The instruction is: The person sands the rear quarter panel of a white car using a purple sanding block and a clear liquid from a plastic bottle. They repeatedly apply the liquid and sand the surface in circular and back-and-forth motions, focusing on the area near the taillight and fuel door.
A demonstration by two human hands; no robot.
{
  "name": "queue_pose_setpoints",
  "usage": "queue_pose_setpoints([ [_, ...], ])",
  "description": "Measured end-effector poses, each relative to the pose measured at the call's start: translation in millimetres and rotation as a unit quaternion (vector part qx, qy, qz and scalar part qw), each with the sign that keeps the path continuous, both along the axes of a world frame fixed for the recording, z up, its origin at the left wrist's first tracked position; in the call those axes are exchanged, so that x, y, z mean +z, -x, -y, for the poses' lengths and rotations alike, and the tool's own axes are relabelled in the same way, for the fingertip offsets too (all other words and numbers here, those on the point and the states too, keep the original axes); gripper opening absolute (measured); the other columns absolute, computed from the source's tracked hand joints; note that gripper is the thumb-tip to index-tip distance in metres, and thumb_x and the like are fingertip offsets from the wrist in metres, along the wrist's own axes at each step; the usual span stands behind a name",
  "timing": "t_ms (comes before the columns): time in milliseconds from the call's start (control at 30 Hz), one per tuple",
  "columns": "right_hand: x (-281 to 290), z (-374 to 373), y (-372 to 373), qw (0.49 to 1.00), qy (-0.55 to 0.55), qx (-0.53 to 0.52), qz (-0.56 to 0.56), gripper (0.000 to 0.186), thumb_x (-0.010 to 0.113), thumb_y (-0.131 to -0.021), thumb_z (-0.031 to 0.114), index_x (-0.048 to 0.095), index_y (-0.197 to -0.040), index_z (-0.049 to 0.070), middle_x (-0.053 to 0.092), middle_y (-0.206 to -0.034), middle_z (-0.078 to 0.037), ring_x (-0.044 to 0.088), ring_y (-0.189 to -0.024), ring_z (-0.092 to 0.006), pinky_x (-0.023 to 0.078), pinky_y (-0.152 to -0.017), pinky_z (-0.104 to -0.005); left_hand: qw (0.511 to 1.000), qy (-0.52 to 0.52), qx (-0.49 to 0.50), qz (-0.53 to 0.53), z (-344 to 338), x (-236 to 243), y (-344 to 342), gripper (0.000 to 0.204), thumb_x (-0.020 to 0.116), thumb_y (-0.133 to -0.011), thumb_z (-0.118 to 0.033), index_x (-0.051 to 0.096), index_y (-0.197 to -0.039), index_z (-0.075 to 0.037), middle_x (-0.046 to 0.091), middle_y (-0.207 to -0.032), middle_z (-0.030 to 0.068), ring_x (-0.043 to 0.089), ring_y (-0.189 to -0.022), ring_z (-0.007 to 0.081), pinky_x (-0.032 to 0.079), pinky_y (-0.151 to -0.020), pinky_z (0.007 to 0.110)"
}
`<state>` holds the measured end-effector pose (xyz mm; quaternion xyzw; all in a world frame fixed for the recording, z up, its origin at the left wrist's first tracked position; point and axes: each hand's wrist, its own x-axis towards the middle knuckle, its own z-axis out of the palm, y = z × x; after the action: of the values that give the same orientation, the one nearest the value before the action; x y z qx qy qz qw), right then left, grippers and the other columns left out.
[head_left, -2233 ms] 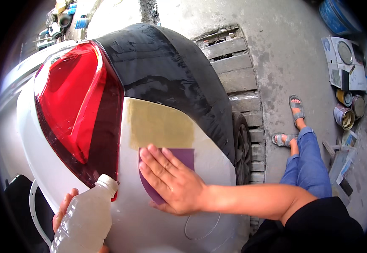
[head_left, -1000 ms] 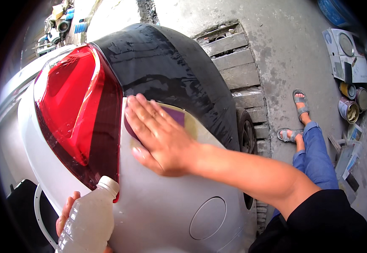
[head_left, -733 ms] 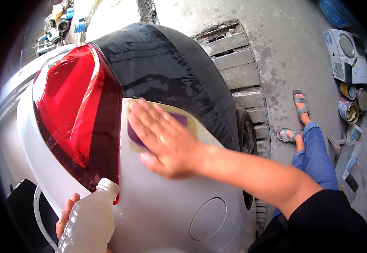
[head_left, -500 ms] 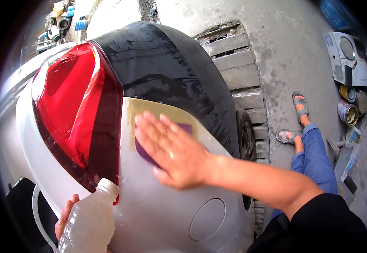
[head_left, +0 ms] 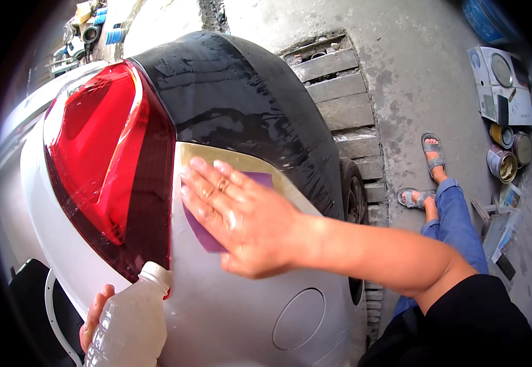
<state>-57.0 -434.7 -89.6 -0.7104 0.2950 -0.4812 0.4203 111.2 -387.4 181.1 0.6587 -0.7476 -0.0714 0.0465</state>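
My right hand [head_left: 235,214] lies flat, fingers together, pressing a purple abrasive sheet [head_left: 208,232] against the white car panel [head_left: 229,312], over a yellowish filler patch [head_left: 241,164] beside the red tail light [head_left: 104,162]. My left hand [head_left: 93,318] grips a cloudy plastic bottle [head_left: 132,321] at the lower left, its neck just below the tail light. A black masked section [head_left: 241,104] of the car sits above the patch.
A round fuel flap [head_left: 298,318] lies below my right hand. A tyre [head_left: 354,199] edges the panel. My sandalled feet [head_left: 428,168] stand on concrete by a slatted drain cover [head_left: 333,92]. Paint tins [head_left: 504,156] and a box [head_left: 503,85] sit at right.
My right hand has rubbed the purple sheet over the patch, up toward the tail light, down a little, then back toward the upper left. The bottle has stayed in place.
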Motion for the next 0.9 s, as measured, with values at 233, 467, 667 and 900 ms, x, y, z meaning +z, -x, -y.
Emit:
queue_pose_setpoints([
  [233,7,-2,1,0.999,0.004,0.024,-0.048,0.079,0.048,-0.090,0.035,0.030,-0.149,-0.014,0.027,-0.157,-0.034,0.021,-0.151,-0.0426,0.015,-0.124,-0.0499,0.986,-0.002,-0.129,-0.104,-1,-7,-4,0.100,0.063,-0.086,-0.068,0.026,-0.149,0.000,0.046,-0.144,0.0291,0.051,-0.132,0.0438,0.045,-0.108,0.055],
  [467,5,9,-5,0.999,0.000,0.009,-0.039,0.079,0.048,-0.091,0.035,0.028,-0.149,-0.014,0.026,-0.158,-0.033,0.019,-0.151,-0.0434,0.013,-0.124,-0.0518,0.996,0.011,-0.077,-0.039,-7,8,-24,0.104,0.061,-0.083,-0.074,0.024,-0.151,-0.004,0.040,-0.148,0.0301,0.045,-0.135,0.0473,0.047,-0.106,0.057],
  [667,-8,25,-10,0.997,-0.023,-0.013,-0.074,0.080,0.047,-0.091,0.035,0.023,-0.153,-0.011,0.020,-0.162,-0.030,0.013,-0.153,-0.0411,0.009,-0.126,-0.0479,0.993,0.077,-0.054,-0.068,-9,-1,-25,0.109,0.062,-0.080,-0.078,0.025,-0.151,-0.003,0.040,-0.148,0.0314,0.047,-0.133,0.0486,0.048,-0.104,0.057],
  [900,13,-54,-15,0.995,-0.005,0.062,0.082,0.082,0.054,-0.087,0.033,0.028,-0.150,-0.013,0.022,-0.160,-0.031,0.019,-0.152,-0.0412,0.015,-0.124,-0.0522,0.997,0.043,-0.061,-0.020,-4,1,-14,0.109,0.063,-0.079,-0.077,0.026,-0.151,-0.003,0.041,-0.146,0.0329,0.048,-0.134,0.0464,0.047,-0.104,0.057],
])
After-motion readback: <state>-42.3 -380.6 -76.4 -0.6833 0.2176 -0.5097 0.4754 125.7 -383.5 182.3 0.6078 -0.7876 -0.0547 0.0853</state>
